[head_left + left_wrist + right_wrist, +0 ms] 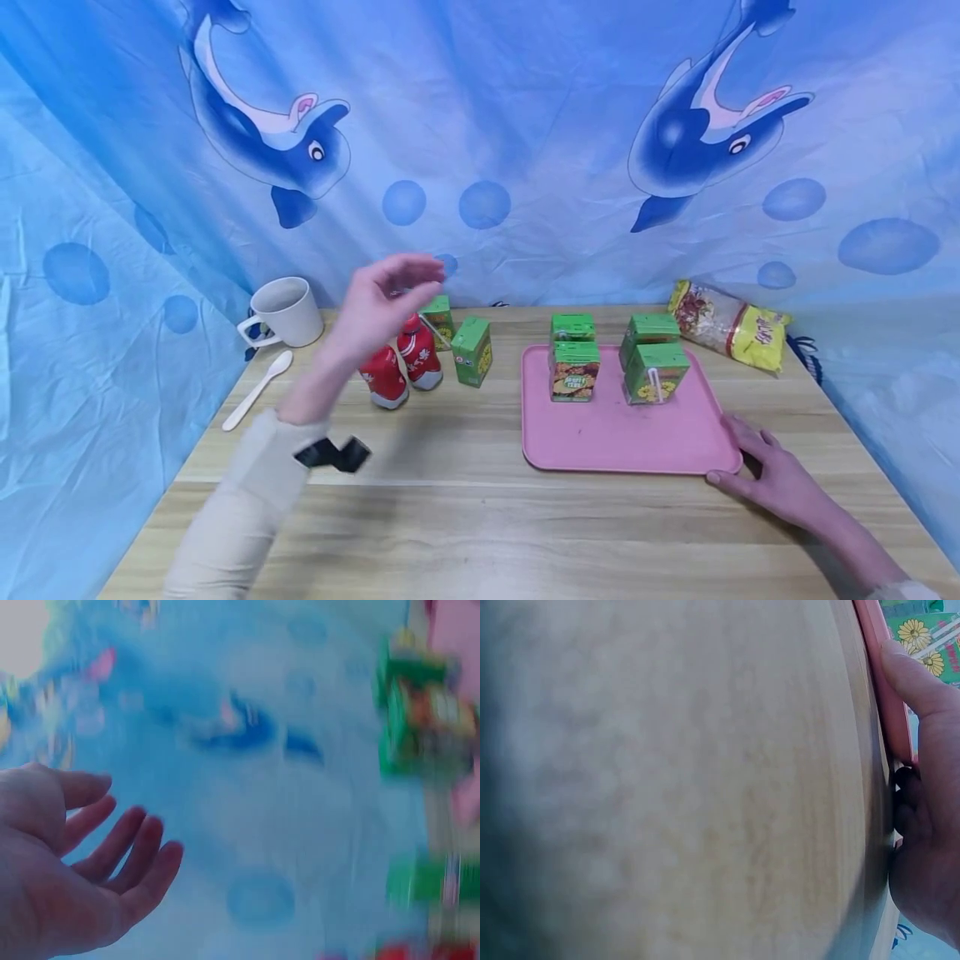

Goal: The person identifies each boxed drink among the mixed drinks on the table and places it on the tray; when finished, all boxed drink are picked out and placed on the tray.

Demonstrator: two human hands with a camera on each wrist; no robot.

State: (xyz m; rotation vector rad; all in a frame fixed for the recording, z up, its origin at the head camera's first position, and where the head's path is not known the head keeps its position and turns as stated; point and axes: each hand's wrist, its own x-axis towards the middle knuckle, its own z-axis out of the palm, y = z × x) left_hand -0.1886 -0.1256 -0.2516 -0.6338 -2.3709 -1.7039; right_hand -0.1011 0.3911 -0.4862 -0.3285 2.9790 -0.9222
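My left hand is raised in the air above two red drink containers, fingers loosely bent and nothing between them. The left wrist view, blurred, also shows this hand holding nothing. Under and beside it stand two green drink cartons, one partly hidden behind the red containers. My right hand grips the front right corner of a pink tray, with the thumb along the front rim and the fingers at the right side. Several green drink cartons stand on the tray in two pairs.
At the far left are a white mug and a white spoon. A yellow and clear snack bag lies behind the tray at the right. A blue dolphin-print curtain borders the wooden table.
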